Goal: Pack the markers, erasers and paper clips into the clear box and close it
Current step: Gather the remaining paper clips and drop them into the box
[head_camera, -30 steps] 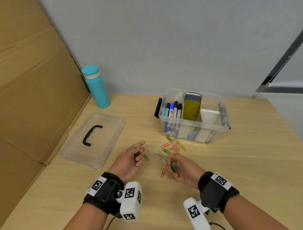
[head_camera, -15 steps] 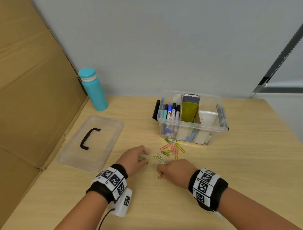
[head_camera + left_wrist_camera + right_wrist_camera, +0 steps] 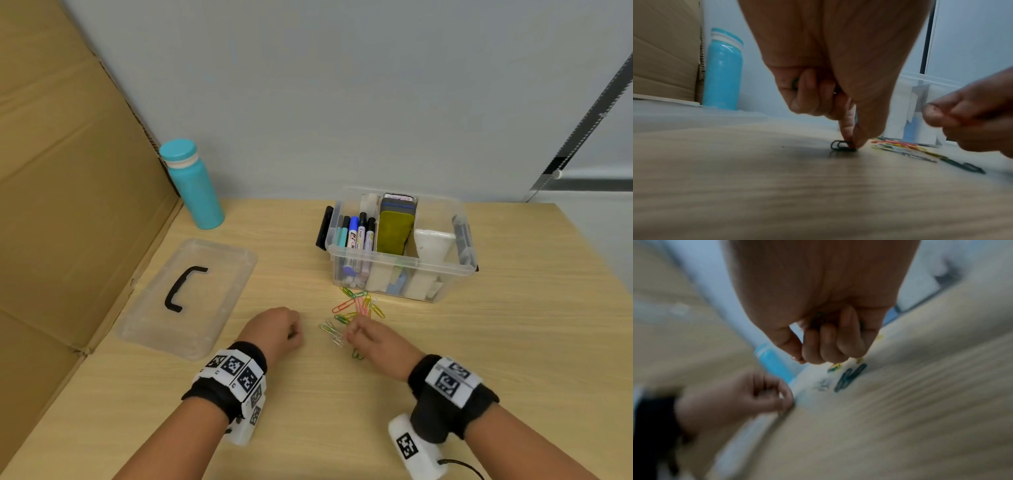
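your left hand [image 3: 830,68] pinches a dark paper clip [image 3: 840,145] off the tabletop [image 3: 513,342]; your right hand [image 3: 373,339] curls its fingers around gathered clips, ready for the clear box [image 3: 442,270].

Head high; wrist cameras tabletop-low

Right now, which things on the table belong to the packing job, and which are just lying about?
Belongs to the job:
clear box
markers
erasers
loose paper clips
dark paper clip pinched by the left hand
lid

Just lying about:
teal bottle
cardboard sheet
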Demonstrator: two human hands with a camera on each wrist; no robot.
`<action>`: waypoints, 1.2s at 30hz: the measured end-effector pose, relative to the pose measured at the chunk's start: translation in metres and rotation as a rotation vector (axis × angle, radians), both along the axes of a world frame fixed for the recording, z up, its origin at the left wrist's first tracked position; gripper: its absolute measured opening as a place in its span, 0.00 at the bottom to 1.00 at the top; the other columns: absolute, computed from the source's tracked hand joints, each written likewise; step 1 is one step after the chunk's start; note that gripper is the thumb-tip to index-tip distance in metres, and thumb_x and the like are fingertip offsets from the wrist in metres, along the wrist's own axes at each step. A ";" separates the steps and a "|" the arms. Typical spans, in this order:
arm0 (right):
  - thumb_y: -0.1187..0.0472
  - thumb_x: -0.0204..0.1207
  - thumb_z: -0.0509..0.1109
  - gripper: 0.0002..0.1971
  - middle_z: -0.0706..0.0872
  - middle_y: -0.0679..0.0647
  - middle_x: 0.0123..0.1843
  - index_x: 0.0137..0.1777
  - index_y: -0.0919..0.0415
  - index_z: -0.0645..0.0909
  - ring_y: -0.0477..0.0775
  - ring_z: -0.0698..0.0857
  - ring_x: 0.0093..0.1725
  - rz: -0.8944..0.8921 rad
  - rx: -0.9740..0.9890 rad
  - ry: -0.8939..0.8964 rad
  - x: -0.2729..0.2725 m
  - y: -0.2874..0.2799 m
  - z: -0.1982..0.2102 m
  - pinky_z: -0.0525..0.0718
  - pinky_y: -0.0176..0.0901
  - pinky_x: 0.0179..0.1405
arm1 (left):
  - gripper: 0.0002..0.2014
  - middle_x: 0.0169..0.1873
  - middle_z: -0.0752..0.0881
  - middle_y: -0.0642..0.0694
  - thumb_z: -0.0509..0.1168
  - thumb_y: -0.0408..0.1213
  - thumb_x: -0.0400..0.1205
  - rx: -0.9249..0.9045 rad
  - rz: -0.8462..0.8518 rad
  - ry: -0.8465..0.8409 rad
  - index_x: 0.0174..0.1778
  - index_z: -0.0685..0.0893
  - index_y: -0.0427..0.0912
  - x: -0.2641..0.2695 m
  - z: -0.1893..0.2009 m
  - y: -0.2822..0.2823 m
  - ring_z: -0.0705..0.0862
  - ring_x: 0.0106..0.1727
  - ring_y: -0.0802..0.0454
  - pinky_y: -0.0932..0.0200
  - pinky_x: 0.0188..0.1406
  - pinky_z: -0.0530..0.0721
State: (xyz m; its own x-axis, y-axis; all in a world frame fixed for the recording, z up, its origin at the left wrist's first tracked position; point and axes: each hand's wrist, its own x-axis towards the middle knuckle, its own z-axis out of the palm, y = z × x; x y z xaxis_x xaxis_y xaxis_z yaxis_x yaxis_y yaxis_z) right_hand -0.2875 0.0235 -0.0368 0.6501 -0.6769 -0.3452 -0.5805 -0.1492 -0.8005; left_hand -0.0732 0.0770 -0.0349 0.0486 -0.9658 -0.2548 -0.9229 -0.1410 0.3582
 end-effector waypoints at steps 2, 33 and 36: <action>0.58 0.83 0.53 0.10 0.68 0.48 0.28 0.41 0.56 0.70 0.45 0.64 0.23 -0.196 0.431 -0.296 -0.009 -0.006 0.005 0.63 0.36 0.19 | 0.04 0.37 0.80 0.52 0.62 0.39 0.81 -0.028 0.031 0.104 0.41 0.80 0.45 0.001 -0.003 0.002 0.80 0.39 0.52 0.63 0.40 0.78; 0.56 0.83 0.54 0.14 0.84 0.59 0.49 0.63 0.63 0.68 0.60 0.79 0.40 0.453 -0.532 0.625 -0.011 -0.010 0.009 0.77 0.48 0.39 | 0.12 0.45 0.85 0.46 0.63 0.46 0.81 0.128 -0.134 -0.064 0.56 0.78 0.44 -0.045 0.004 -0.027 0.82 0.45 0.47 0.54 0.46 0.78; 0.57 0.80 0.56 0.16 0.80 0.56 0.42 0.64 0.65 0.69 0.58 0.75 0.37 0.460 -0.567 0.672 -0.008 -0.007 0.010 0.71 0.45 0.30 | 0.15 0.51 0.85 0.41 0.62 0.46 0.81 0.148 -0.186 -0.187 0.58 0.77 0.40 -0.052 0.006 -0.026 0.83 0.51 0.42 0.52 0.48 0.79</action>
State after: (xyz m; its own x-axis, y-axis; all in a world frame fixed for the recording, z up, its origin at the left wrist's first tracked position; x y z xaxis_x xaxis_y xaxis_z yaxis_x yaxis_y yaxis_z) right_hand -0.2959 0.0162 -0.0271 0.6786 -0.5871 -0.4415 -0.6772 -0.7328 -0.0663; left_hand -0.1249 0.0508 -0.0289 -0.0667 -0.9155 -0.3967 -0.9858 -0.0009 0.1679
